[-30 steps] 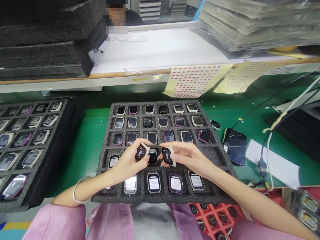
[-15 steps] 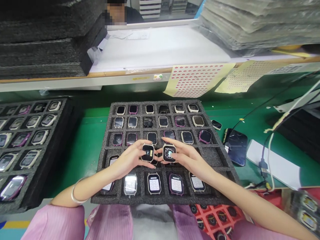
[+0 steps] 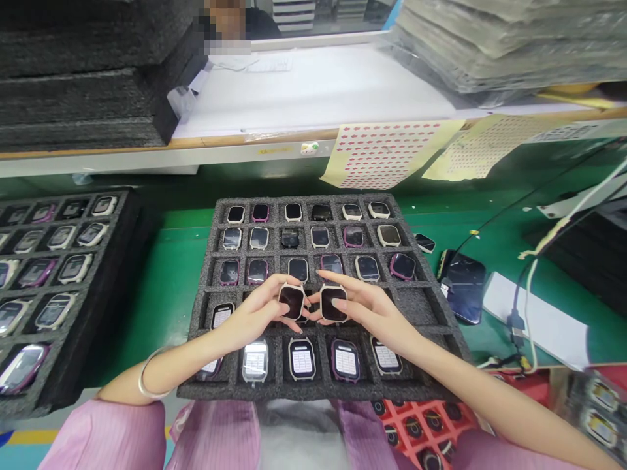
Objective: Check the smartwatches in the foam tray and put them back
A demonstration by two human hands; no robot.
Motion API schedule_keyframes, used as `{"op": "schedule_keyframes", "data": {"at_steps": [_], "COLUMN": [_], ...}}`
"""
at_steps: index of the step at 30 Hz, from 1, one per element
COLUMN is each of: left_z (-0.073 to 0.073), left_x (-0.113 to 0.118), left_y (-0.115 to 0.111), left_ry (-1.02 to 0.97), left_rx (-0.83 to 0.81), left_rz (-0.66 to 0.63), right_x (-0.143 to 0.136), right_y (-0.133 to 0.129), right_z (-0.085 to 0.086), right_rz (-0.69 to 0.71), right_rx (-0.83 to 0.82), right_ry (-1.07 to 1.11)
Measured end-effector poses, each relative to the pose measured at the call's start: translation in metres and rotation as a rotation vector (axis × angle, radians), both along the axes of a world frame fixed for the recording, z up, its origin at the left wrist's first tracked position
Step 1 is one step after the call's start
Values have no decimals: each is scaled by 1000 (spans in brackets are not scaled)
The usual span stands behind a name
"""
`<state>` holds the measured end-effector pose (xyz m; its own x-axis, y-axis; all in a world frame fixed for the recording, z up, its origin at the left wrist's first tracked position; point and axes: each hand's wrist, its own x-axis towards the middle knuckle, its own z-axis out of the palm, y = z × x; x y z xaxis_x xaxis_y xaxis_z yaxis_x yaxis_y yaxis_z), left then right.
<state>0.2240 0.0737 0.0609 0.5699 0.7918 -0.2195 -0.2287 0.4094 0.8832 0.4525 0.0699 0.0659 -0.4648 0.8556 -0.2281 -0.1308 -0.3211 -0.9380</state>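
Well inside tray (image 3: pixel 313 390) edges: left hand (image 3: pixel 259 309), right hand (image 3: pixel 369 308) hold watches (image 3: pixel 292 300).

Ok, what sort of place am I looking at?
Likely an electronics assembly or testing bench: smartwatch bodies sit in rows in a foam tray, more fill a second tray at the left, and a sheet of red arrow stickers hangs from the shelf edge.

You've got a green benchtop (image 3: pixel 181 245) in front of you, with a white-topped shelf (image 3: pixel 313 91) running across behind it, wood-coloured along part of its front edge. Past that there's a window-like opening (image 3: pixel 333 18), bright light reflecting off the shelf, and what's probably grey floor (image 3: pixel 105 427) at lower left, pretty blurry though.
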Motion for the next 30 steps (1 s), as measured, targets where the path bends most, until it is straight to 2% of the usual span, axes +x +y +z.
{"op": "schedule_keyframes", "data": {"at_steps": [3, 7, 11, 15, 20, 25, 30], "left_z": [1, -2, -5, 0, 2, -1, 2], "left_x": [0, 0, -2, -3, -4, -4, -5], "left_y": [1, 1, -1, -2, -2, -3, -4], "left_ry": [46, 212, 384, 488, 486, 430, 498], "left_rx": [49, 127, 273, 390, 439, 412, 453], "left_rz": [-8, -34, 3, -21, -26, -25, -66], "right_x": [0, 0, 1, 1, 1, 0, 1], "right_y": [-1, -4, -4, 0, 2, 2, 1], "right_z": [1, 2, 2, 5, 8, 6, 6], "right_rz": [17, 62, 98, 114, 101, 108, 93], "right_rx": [8, 24, 53, 61, 18, -14, -12], "right_ry": [-2, -12, -13, -29, 20, 83, 62]}}
